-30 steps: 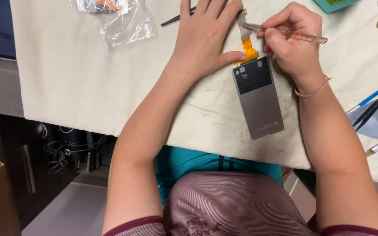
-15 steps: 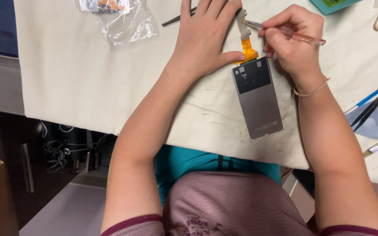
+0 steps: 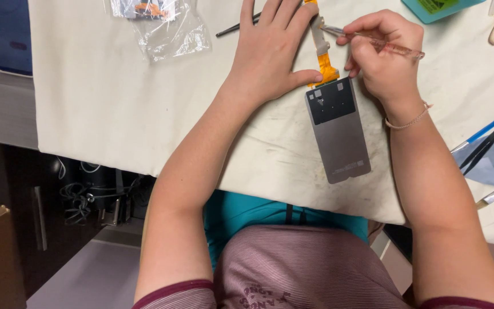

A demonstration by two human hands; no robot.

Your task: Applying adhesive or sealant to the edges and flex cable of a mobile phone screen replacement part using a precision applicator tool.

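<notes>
The grey display panel [image 3: 338, 134] lay face down on the white cloth [image 3: 115, 103], hardly shifted from a second before. The left hand [image 3: 270, 57] stayed flat, thumb pinning the orange flex cable [image 3: 324, 68], while the right hand [image 3: 381, 57] gripped a clear-handled tool [image 3: 373, 41], its tip nudged slightly along the ribbon, so the work there looked unfinished.
</notes>
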